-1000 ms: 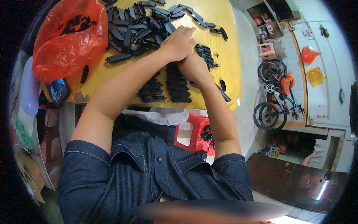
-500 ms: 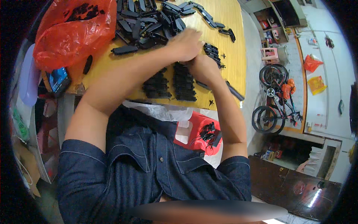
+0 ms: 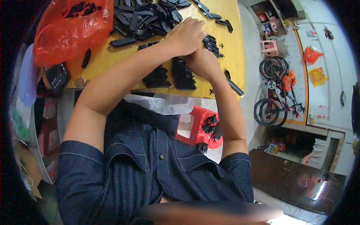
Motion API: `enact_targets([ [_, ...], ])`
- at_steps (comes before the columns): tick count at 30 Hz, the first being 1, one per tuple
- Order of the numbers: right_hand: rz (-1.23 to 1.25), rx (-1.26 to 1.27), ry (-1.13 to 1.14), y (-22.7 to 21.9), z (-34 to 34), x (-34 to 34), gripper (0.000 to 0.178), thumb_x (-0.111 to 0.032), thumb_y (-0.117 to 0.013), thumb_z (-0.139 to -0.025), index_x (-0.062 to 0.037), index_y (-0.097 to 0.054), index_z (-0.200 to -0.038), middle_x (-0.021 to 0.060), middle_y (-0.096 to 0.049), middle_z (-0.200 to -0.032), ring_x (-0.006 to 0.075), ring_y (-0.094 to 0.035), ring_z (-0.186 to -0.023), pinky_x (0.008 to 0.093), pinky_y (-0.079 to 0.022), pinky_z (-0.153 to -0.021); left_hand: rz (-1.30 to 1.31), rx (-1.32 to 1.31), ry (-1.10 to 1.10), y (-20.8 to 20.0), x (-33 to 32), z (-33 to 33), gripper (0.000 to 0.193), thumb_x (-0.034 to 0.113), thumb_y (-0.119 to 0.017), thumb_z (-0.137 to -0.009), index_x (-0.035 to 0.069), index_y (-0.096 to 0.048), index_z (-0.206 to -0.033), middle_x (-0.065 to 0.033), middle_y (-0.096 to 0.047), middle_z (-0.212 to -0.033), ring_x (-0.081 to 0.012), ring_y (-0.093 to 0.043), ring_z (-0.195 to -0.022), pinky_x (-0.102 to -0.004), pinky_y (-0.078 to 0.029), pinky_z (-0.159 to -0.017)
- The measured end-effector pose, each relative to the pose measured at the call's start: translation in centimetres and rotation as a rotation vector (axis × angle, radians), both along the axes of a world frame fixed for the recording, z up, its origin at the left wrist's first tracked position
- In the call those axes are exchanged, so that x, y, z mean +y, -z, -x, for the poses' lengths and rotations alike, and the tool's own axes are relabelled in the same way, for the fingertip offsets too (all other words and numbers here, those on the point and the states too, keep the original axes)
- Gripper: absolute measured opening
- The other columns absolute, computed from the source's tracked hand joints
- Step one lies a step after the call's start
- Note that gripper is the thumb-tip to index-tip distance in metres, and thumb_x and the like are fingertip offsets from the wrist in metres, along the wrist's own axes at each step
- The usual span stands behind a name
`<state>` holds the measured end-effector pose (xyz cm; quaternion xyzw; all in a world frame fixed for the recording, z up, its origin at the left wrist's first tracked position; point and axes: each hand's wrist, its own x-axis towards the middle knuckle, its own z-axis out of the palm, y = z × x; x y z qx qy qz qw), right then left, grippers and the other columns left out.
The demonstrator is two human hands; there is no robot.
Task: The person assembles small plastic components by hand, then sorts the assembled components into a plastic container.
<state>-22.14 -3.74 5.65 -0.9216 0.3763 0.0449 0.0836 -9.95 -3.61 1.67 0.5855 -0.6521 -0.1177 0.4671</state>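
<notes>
My left hand [image 3: 186,36] and my right hand [image 3: 203,63] meet over the yellow wooden table [image 3: 123,63], fingers curled in against each other. Both look closed, and whatever lies between them is hidden behind the hands. Just below them lie two neat rows of slim black plastic parts, a left row [image 3: 156,78] and a right row [image 3: 183,77]. Another short row of black parts [image 3: 212,48] lies close beyond my right hand. Past my left hand spreads a loose heap of longer black plastic pieces [image 3: 144,20].
A red plastic bag [image 3: 75,33] covers the table's left corner, with a dark-screened device [image 3: 57,77] below it. A black rod-like tool [image 3: 235,87] lies by the right edge. Under the front edge stands a red stool [image 3: 195,122] with black cables. Bicycles [image 3: 273,86] stand farther right.
The whole view has shifted, so the table sits slightly higher in it. My hands stay together, turned slightly. The device's screen has gone from bright blue to dark.
</notes>
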Motion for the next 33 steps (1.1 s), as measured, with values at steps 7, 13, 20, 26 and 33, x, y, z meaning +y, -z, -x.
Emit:
enact_targets([
  [7, 0.014, 0.07, 0.068, 2.3, 0.3, -0.7, 0.021, -0.018, -0.05, -0.076, -0.0044, -0.065, -0.078, 0.0204, -0.063, -0.077, 0.0373, -0.062, -0.072, 0.0454, -0.049, -0.067, 0.037, 0.085, -0.066, 2.0, -0.4, 1.0, 0.043, 0.022, -0.045, -0.087, -0.004, -0.043, -0.121, -0.0224, -0.046, -0.121, -0.0345, -0.041, -0.117, -0.0385, -0.031, -0.1],
  [13, -0.009, 0.059, 0.045, 1.4, 0.1, 0.3, 0.021, -0.02, -0.051, -0.077, -0.0039, -0.065, -0.08, 0.0203, -0.063, -0.077, 0.0369, -0.062, -0.073, 0.0449, -0.049, -0.067, 0.01, 0.047, -0.032, 1.5, 0.0, 0.4, 0.046, 0.021, -0.045, -0.086, -0.005, -0.04, -0.123, -0.0218, -0.045, -0.124, -0.0347, -0.04, -0.117, -0.0379, -0.03, -0.101],
  [20, -0.03, 0.04, -0.04, 1.2, 1.1, 0.6, 0.023, -0.021, -0.051, -0.078, -0.0034, -0.064, -0.075, 0.0206, -0.063, -0.076, 0.0371, -0.061, -0.071, 0.0462, -0.049, -0.065, -0.234, 0.124, 0.022, 1.0, 1.6, 1.0, 0.045, 0.022, -0.046, -0.087, -0.005, -0.041, -0.123, -0.0225, -0.044, -0.125, -0.0344, -0.039, -0.119, -0.038, -0.029, -0.102],
  [26, -0.028, -0.011, 0.079, 3.0, 2.1, 1.3, 0.022, -0.02, -0.051, -0.076, -0.0025, -0.064, -0.074, 0.0203, -0.063, -0.075, 0.0367, -0.062, -0.07, 0.046, -0.049, -0.065, 0.05, 0.101, -0.028, 2.3, 1.5, 2.5, 0.044, 0.018, -0.047, -0.086, -0.005, -0.041, -0.123, -0.0229, -0.045, -0.124, -0.0354, -0.04, -0.118, -0.0384, -0.029, -0.102],
  [33, -0.019, -0.016, 0.025, 2.1, 1.4, 0.9, 0.036, -0.036, -0.05, -0.083, -0.0033, -0.064, -0.079, 0.0196, -0.063, -0.077, 0.0377, -0.061, -0.071, 0.0462, -0.049, -0.066, 0.004, 0.014, -0.113, 2.3, 1.2, 1.9, 0.044, 0.02, -0.047, -0.086, -0.004, -0.042, -0.122, -0.0228, -0.044, -0.125, -0.036, -0.04, -0.118, -0.0391, -0.03, -0.102],
])
